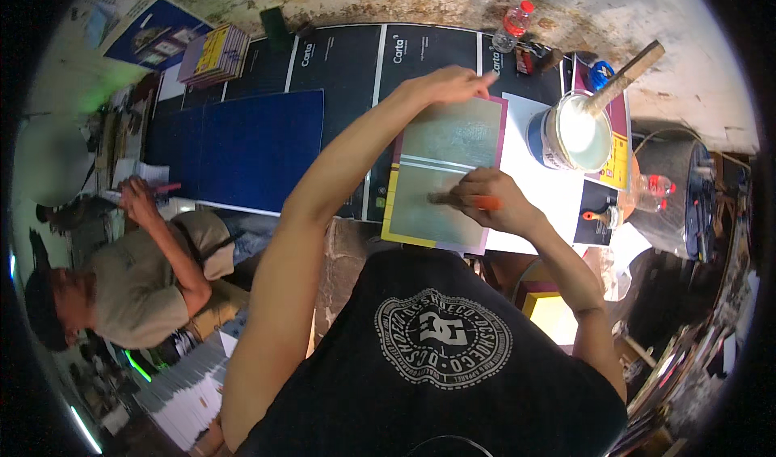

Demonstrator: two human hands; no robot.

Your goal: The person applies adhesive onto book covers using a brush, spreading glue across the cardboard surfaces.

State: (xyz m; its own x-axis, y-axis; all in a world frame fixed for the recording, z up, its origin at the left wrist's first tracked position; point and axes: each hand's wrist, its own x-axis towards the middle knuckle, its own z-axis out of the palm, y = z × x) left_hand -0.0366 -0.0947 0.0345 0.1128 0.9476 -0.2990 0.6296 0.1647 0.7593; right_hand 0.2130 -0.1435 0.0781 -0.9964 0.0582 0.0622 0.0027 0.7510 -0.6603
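Note:
My right hand (pixel 489 197) is closed round the orange handle of a brush (pixel 437 199), its dark, blurred bristles over the lower grey board. Two glossy grey boards (pixel 449 136) lie on a cover sheet (pixel 390 221) with yellow and purple margins, parted by narrow pale strips. My left hand (pixel 454 85) reaches over the sheet's far edge with index finger and thumb apart, and nothing shows in it. To the right stands a white bucket (pixel 553 138) of pale, milky liquid, with a wooden stick (pixel 626 77) resting across its top.
White paper (pixel 537 202) lies beneath the bucket. A dark blue sheet (pixel 250 154) and a stack of books (pixel 214 55) are on the left of the table. A water bottle (pixel 513 27) stands at the back. Another person (pixel 145 271) sits at the left.

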